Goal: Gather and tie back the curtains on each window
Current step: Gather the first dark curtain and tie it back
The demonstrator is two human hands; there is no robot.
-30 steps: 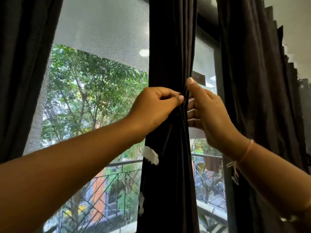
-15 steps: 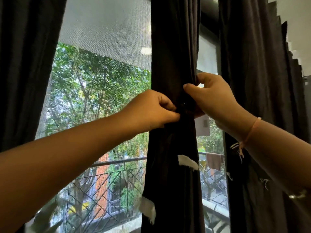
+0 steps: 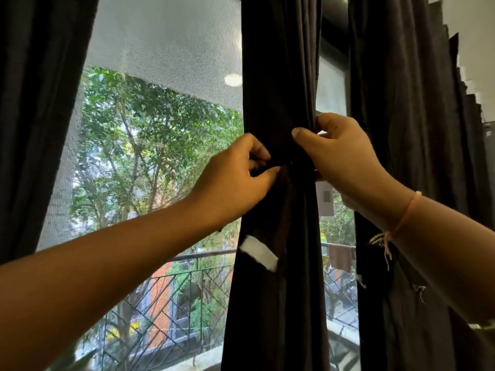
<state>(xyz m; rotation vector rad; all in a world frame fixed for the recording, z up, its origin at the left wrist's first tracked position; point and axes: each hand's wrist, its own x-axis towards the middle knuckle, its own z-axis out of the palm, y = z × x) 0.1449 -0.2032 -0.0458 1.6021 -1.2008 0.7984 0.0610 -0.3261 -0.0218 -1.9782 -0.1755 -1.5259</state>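
now pinching tie round gathered curtain w/ left hand & right hand, tighter than 1s ago; prob nearly tied.

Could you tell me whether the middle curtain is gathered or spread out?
Gathered: the middle curtain narrows to a waist where the left hand and right hand pinch it, with window showing either side.

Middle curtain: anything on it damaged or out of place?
A white patch sits askew on the middle curtain below the left hand, stark against the dark fabric; I cannot tell what it is. Frayed threads dangle off the right curtain.
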